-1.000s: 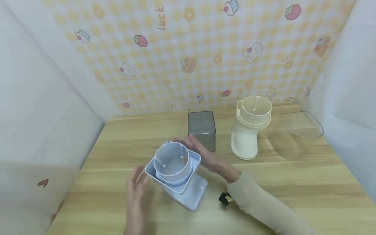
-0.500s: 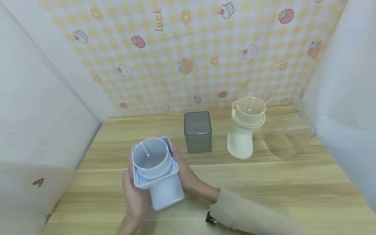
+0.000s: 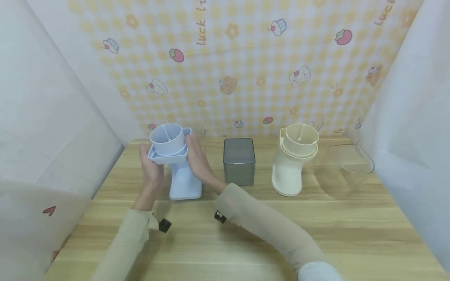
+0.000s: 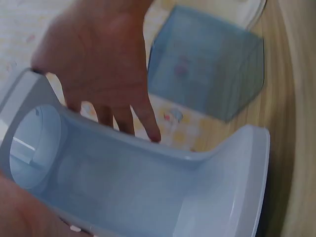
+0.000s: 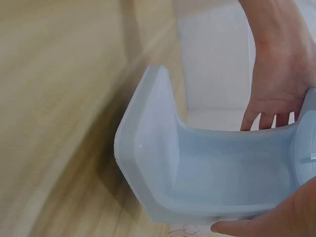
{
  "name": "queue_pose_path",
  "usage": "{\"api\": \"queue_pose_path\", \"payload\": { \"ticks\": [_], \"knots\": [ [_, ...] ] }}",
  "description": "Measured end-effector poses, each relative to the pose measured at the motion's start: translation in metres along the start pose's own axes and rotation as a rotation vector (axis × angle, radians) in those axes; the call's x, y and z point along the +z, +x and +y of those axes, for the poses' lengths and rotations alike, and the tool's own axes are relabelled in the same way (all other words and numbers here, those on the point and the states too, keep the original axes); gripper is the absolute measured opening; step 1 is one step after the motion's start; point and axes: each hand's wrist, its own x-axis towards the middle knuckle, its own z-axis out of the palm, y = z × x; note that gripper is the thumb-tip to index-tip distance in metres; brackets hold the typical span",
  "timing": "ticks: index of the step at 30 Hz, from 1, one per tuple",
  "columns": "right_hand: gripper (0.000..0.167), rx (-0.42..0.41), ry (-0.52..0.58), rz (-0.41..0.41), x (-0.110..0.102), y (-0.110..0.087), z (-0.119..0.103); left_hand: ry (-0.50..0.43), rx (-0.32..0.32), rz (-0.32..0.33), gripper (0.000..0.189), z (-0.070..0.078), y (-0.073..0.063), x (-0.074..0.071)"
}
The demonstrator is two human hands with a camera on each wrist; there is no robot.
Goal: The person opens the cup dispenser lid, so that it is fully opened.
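A light blue plastic stand (image 3: 184, 181), with a round collar on top and a flat foot, is upright at the back left of the table. My left hand (image 3: 152, 171) grips its upper part from the left side. My right hand (image 3: 198, 158) holds the opposite side, fingers around the back in the left wrist view. Seen from the right wrist, the stand's hollow front (image 5: 222, 165) faces the camera and its foot is close to the wood; whether it touches is unclear. To the right stand a grey see-through box (image 3: 239, 171) and a cream stand (image 3: 287, 175) of similar shape.
A clear plastic container (image 3: 346, 168) stands at the far right by the white side wall (image 3: 408, 128). A patterned yellow check cloth (image 3: 211, 78) covers the back wall. The wooden table (image 3: 211, 246) spreads out in front of the stands.
Both hands have carried the blue stand to the back left and turned it upright. The left hand, apart from it a second ago, now grips it. The other things stayed put.
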Motion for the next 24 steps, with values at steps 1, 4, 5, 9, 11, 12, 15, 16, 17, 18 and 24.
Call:
{"api": "queue_pose_path", "payload": {
  "ticks": [1, 4, 5, 9, 11, 12, 15, 16, 17, 18, 24],
  "knots": [
    [0.074, 0.019, -0.007, -0.001, 0.001, 0.005, 0.001, -0.01, -0.004, 0.006, 0.062, -0.004, 0.007, -0.001],
    [0.073, 0.034, -0.01, 0.008, 0.004, 0.016, 0.008, 0.006, -0.001, -0.021, 0.07, -0.013, 0.021, -0.005],
    [0.073, 0.037, -0.005, 0.013, 0.005, 0.018, 0.011, 0.025, 0.009, -0.029, 0.073, -0.016, 0.024, -0.006],
    [0.073, 0.044, -0.002, 0.017, 0.006, 0.022, 0.02, 0.046, 0.024, -0.069, 0.078, -0.024, 0.028, -0.01],
    [0.073, 0.039, -0.008, 0.009, 0.006, 0.022, 0.021, 0.024, 0.029, -0.062, 0.078, -0.027, 0.029, -0.011],
    [0.073, 0.034, -0.017, 0.004, 0.006, 0.022, 0.021, 0.011, 0.034, -0.055, 0.077, -0.029, 0.03, -0.012],
    [0.072, 0.018, -0.046, -0.006, 0.005, 0.022, 0.02, 0.008, 0.055, -0.032, 0.078, -0.03, 0.031, -0.014],
    [0.072, 0.016, -0.045, -0.004, 0.005, 0.021, 0.019, 0.02, 0.059, -0.021, 0.078, -0.03, 0.03, -0.016],
    [0.072, 0.013, -0.04, -0.001, 0.005, 0.019, 0.018, 0.028, 0.065, -0.005, 0.079, -0.03, 0.029, -0.018],
    [0.07, 0.004, -0.025, 0.001, 0.004, 0.015, 0.017, 0.04, 0.064, 0.006, 0.077, -0.029, 0.028, -0.021],
    [0.058, -0.157, -0.055, -0.085, -0.017, -0.035, 0.012, 0.327, 0.05, 0.137, 0.061, -0.006, -0.01, -0.055]
  ]
}}
